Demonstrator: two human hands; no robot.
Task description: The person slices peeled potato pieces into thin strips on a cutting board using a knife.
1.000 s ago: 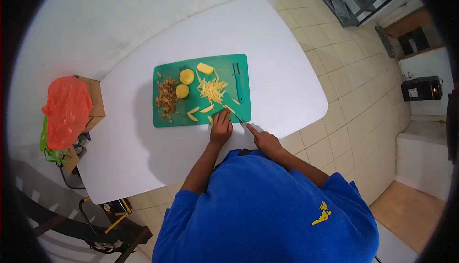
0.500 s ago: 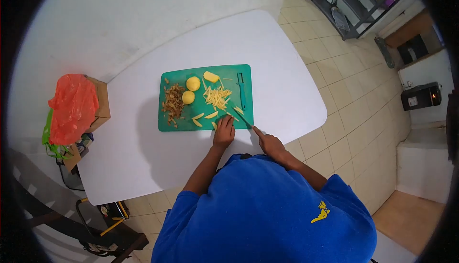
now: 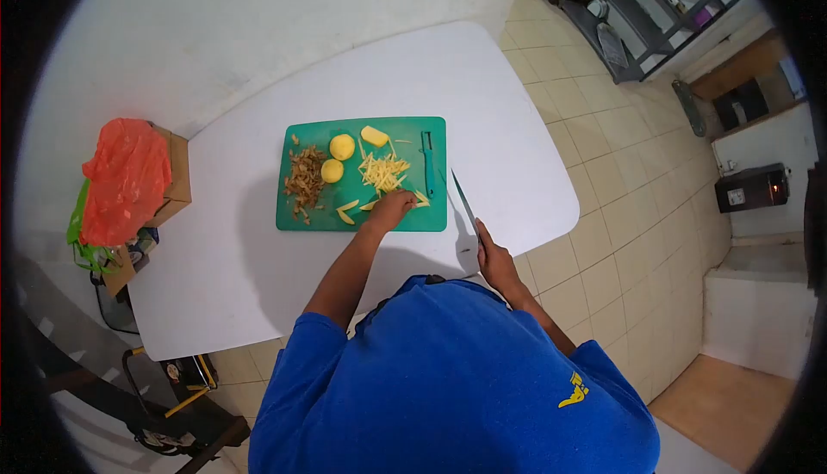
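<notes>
My right hand [image 3: 494, 260] grips a knife [image 3: 463, 199], blade pointing away from me, just off the board's right edge. Over the lower part of the green cutting board [image 3: 432, 218], my left hand [image 3: 394, 209] has its fingers drawn together beside some potato sticks [image 3: 421, 199]; what is between them is hidden. Beyond it lies a pile of thin potato sticks [image 3: 383, 171]. Potato slices [image 3: 346, 215] rest left of that hand. Two peeled potatoes [image 3: 342, 147] and a cut potato piece [image 3: 375, 136] sit farther back. Brown peelings [image 3: 305, 177] are heaped at the left, and a peeler [image 3: 429, 164] lies at the right.
The board lies on a white table [image 3: 508, 130] against a wall. A red plastic bag [image 3: 129, 183] and a cardboard box [image 3: 177, 173] stand at the table's left end. Grey shelving [image 3: 633, 9] is on the tiled floor at the far right.
The knife has left the board and swung out past its right edge with my right hand. My left hand has moved forward over the board to the potato sticks.
</notes>
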